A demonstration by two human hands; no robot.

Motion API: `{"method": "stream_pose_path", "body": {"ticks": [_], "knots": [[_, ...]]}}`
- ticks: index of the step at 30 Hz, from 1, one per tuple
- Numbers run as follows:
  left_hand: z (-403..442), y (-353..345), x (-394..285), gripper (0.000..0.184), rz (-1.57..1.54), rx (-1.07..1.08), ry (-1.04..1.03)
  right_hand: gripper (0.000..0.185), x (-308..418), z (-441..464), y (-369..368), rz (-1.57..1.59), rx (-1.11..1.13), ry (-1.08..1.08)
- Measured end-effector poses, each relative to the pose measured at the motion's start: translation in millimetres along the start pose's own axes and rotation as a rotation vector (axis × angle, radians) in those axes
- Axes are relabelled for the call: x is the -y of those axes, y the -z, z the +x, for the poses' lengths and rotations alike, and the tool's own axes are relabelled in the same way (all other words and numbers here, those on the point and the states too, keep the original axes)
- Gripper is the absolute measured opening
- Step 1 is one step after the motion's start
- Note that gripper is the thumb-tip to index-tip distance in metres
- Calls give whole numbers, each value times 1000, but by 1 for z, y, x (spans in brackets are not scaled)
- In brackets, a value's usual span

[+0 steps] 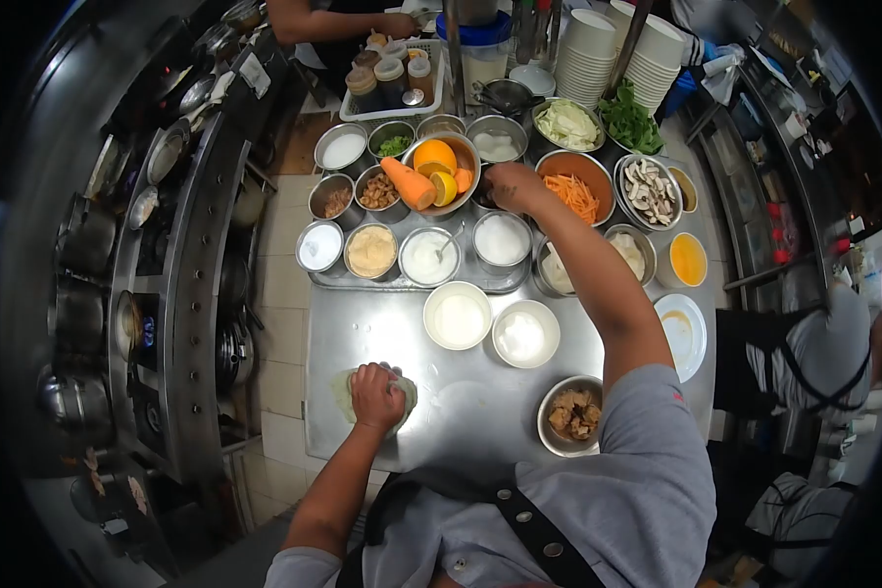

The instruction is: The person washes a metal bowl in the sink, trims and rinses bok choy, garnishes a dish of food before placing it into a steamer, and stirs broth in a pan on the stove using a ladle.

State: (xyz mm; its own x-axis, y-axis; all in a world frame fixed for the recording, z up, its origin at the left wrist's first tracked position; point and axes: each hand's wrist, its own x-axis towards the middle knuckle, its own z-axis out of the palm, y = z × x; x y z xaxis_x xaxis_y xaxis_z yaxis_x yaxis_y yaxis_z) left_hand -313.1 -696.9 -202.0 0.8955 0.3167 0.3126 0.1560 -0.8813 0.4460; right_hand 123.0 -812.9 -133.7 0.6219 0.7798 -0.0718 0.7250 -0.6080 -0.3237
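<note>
My left hand presses down on a pale green cloth at the near left of the steel table, fingers curled over it. Stretched far forward, my right hand reaches down between a metal bowl and a bowl of shredded carrot. Its fingertips are hidden, so whatever they touch does not show. The metal bowl holds a carrot, an orange and a cut yellow fruit. Two white tubs with white contents stand between my hands.
Several containers of white powder, nuts, mushrooms, cabbage and leafy greens fill the far side. Brown chunks sit in a bowl near my right elbow. Stacked white bowls rise behind. A stove is left; co-workers stand around.
</note>
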Motion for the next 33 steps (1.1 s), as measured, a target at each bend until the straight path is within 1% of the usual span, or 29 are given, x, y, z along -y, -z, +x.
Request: {"method": "stream_pose_path", "body": {"ticks": [2, 5, 6, 9, 12, 15, 18, 21, 24, 30, 33], "knots": [[-1, 1, 0, 13, 0, 14, 17, 22, -1, 0, 3, 95, -12, -26], [0, 2, -1, 13, -12, 13, 26, 24, 4, -3, 17, 155, -44, -3], [0, 3, -1, 13, -17, 11, 25, 25, 0, 2, 8, 193, -28, 78], [0, 2, -1, 13, -19, 7, 26, 31, 14, 0, 11, -9, 210, 64], [-1, 1, 1, 12, -10, 2, 25, 26, 6, 8, 8, -50, 258, 174], [-1, 0, 2, 12, -4, 11, 30, 27, 3, 2, 18, 64, 92, 57], [-1, 0, 2, 12, -15, 15, 34, 26, -7, 4, 23, 149, -84, -10], [0, 2, 0, 12, -16, 25, 36, 25, 1, 5, 25, 36, -15, -52], [1, 2, 0, 12, -11, 28, 38, 25, 13, 9, 10, -173, 93, -111], [1, 2, -1, 12, -20, 21, 38, 22, 19, 9, 3, -260, 47, -22], [0, 1, 1, 13, -10, 25, 37, 22, 23, 7, 8, -300, 64, 65]]}}
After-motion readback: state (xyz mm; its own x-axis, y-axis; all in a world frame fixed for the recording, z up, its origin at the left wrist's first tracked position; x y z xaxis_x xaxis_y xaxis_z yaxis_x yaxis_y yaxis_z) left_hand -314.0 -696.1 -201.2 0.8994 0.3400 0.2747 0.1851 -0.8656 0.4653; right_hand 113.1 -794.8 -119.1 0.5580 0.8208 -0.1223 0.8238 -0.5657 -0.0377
